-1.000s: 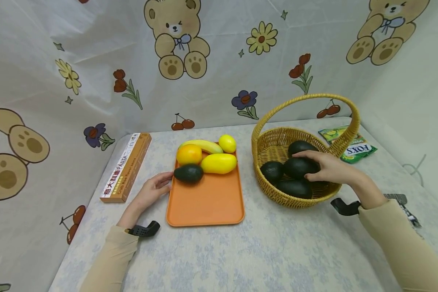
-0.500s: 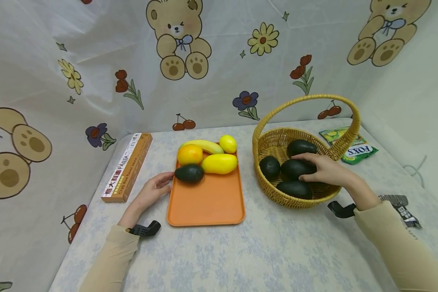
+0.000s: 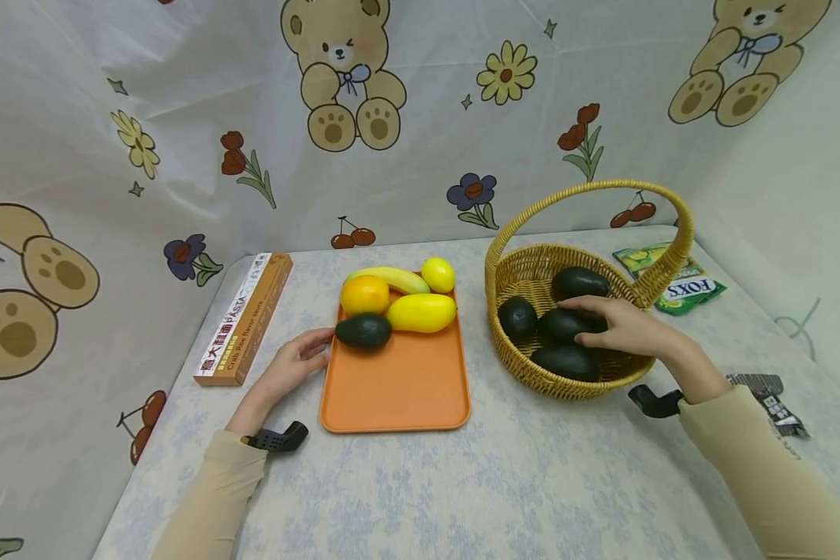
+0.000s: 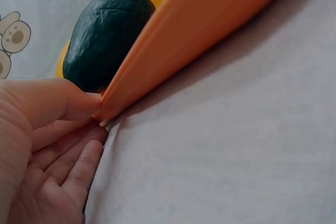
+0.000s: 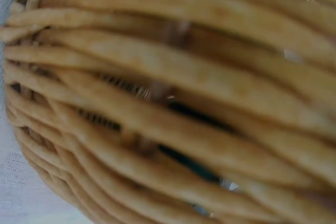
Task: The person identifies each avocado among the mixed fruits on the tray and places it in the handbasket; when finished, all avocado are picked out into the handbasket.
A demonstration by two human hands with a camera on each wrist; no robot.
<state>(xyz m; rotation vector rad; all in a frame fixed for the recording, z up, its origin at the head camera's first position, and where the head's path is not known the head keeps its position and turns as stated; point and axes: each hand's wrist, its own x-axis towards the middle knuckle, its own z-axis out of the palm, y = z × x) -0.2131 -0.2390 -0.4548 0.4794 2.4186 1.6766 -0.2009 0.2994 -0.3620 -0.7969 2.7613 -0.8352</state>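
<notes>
My left hand (image 3: 295, 367) is at the left edge of the orange tray (image 3: 395, 389). In the left wrist view its thumb and fingertips (image 4: 93, 97) pinch the tray's rim, beside a dark green avocado (image 4: 107, 38). On the tray lie that avocado, an orange fruit (image 3: 364, 296), a yellow mango-shaped fruit (image 3: 422, 313), a banana (image 3: 395, 280) and a lemon (image 3: 438, 274). Inside the wicker basket (image 3: 525, 375) my right hand (image 3: 626, 323) grips an avocado (image 3: 558, 325), with several more around it. Basket weave fills the right wrist view, hiding the right hand there.
A long pasta box (image 3: 245, 323) lies left of the tray. Behind the basket's right side is a green FOX'S bag (image 3: 689, 289). A black-and-grey packet (image 3: 777, 412) lies near the right forearm. The basket's tall handle (image 3: 588, 187) arches over its opening.
The right hand has moved slightly left and lower into the basket with its avocado. An avocado at the basket's left has shifted a little. The left hand stays at the tray.
</notes>
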